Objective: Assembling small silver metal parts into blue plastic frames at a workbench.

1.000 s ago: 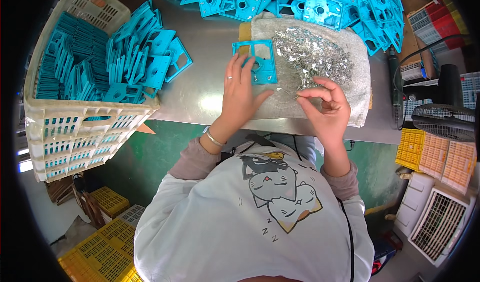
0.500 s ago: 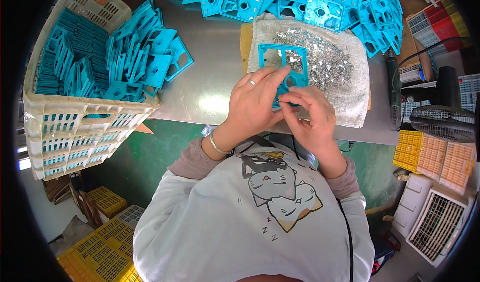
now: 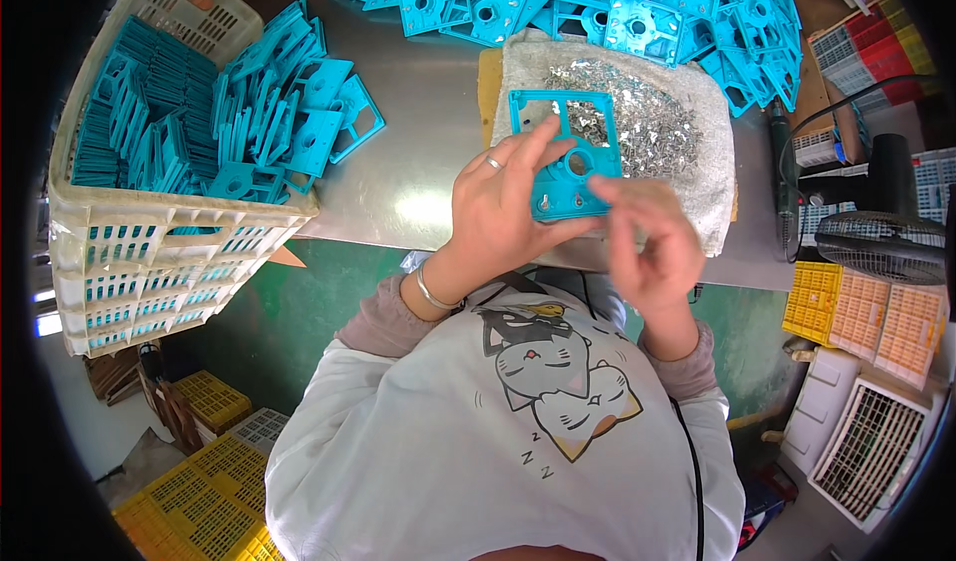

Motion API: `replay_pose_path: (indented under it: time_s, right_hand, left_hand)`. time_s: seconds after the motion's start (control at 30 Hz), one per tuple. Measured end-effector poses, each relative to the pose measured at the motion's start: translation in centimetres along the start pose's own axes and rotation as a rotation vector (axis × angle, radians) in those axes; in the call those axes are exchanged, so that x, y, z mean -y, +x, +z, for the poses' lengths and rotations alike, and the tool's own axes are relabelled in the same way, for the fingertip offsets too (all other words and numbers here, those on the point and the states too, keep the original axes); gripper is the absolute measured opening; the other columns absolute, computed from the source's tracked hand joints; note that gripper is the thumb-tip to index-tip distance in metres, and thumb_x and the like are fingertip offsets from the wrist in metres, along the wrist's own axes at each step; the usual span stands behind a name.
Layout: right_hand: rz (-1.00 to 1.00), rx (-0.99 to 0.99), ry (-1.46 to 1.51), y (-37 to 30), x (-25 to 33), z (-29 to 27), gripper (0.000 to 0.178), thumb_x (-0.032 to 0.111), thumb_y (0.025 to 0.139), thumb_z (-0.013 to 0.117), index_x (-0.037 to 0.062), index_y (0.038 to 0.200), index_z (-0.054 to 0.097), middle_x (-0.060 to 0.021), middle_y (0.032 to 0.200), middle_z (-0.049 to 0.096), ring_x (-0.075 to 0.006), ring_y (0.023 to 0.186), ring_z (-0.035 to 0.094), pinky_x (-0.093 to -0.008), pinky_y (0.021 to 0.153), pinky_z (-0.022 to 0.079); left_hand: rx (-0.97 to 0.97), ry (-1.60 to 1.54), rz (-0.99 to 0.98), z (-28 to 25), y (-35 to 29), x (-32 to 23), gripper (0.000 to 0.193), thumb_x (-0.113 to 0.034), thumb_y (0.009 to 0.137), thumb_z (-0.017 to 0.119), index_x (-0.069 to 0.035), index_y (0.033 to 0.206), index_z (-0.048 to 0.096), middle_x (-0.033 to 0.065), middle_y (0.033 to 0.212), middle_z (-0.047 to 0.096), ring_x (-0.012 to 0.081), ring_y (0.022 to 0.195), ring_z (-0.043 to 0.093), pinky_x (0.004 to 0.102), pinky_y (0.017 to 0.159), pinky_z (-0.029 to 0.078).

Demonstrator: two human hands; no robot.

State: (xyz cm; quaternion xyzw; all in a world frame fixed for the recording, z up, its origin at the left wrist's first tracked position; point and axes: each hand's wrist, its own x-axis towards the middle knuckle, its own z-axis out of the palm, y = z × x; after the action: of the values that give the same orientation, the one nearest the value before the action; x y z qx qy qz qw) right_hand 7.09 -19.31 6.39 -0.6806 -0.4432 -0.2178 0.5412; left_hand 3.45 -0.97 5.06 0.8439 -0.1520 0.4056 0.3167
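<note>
My left hand [image 3: 501, 201] grips a teal plastic frame [image 3: 603, 128] by its left and lower edges, with a finger across its front. The frame has rectangular openings, a round hole, and small metal pieces near its lower edge. My right hand [image 3: 652, 247] is at the frame's lower right corner, its fingers smeared by motion; whether it holds anything cannot be made out. Beyond the frame, many small silvery metal pieces [image 3: 662, 128] lie heaped on a whitish cloth [image 3: 709, 198].
A pile of teal frames [image 3: 642, 25] covers the table's far side. At the left stands a white crate [image 3: 169, 262] full of such frames [image 3: 164, 153]. A dark pen-shaped power tool [image 3: 784, 178] with a cable lies right of the cloth, near a black fan [image 3: 881, 237].
My right hand has moved right and slightly down, away from the frame's lower middle, uncovering the metal pieces there. The left hand still holds the frame, which has shifted only slightly.
</note>
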Motion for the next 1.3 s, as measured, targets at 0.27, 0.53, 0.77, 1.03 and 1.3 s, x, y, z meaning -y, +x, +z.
replay_pose_path:
  time_s: [0.27,0.53,0.77,1.03,1.3]
  right_hand:
    - [0.095,-0.054,-0.202,0.8,-0.3,-0.7,0.038,0.002,0.080,0.078,-0.0015,0.114,0.062,-0.0130,0.108,0.073,-0.0290,0.096,0.068,-0.0389,0.087,0.050]
    - [0.321,-0.087,-0.507,-0.4,-4.6,-1.5,0.047,0.013,0.070,0.088,0.0030,0.110,0.064,-0.0108,0.104,0.073,-0.0331,0.098,0.065,-0.0436,0.089,0.049]
    - [0.548,-0.095,-0.916,-0.6,-16.4,-10.6,0.053,0.019,0.072,0.086,0.0035,0.116,0.061,-0.0092,0.100,0.075,-0.0301,0.097,0.069,-0.0432,0.089,0.047]
    - [0.566,-0.039,-0.923,-0.2,-22.0,-12.0,0.054,0.020,0.073,0.087,0.0037,0.118,0.061,-0.0095,0.103,0.077,-0.0296,0.098,0.071,-0.0432,0.086,0.049]
    - [0.515,-0.114,-0.786,-1.4,-19.3,-12.8,0.056,0.019,0.086,0.079,-0.0062,0.131,0.057,-0.0216,0.112,0.073,-0.0352,0.105,0.071,-0.0418,0.091,0.053]
  left_hand:
    - [-0.021,-0.016,0.127,0.4,0.3,-0.6,0.100,-0.036,0.065,0.094,0.005,0.141,0.044,0.0134,0.112,0.074,0.0306,0.098,0.071,0.0387,0.080,0.057]
    - [0.131,-0.040,0.014,1.5,-0.2,-0.9,0.102,-0.041,0.064,0.091,0.005,0.143,0.045,0.0178,0.137,0.060,0.0351,0.125,0.059,0.0437,0.100,0.050]
    - [0.167,0.058,-0.012,1.5,-1.5,-0.2,0.103,-0.040,0.068,0.091,0.007,0.145,0.040,0.0209,0.139,0.056,0.0407,0.131,0.053,0.0488,0.108,0.042]
    - [0.218,0.162,-0.139,0.6,-3.0,2.2,0.091,-0.027,0.074,0.088,0.006,0.144,0.041,0.0214,0.142,0.052,0.0412,0.135,0.047,0.0486,0.111,0.038]
    - [0.082,0.730,-0.325,-5.5,-4.3,9.9,0.065,-0.011,0.079,0.077,0.005,0.134,0.048,0.0238,0.135,0.051,0.0445,0.128,0.047,0.0518,0.108,0.039]
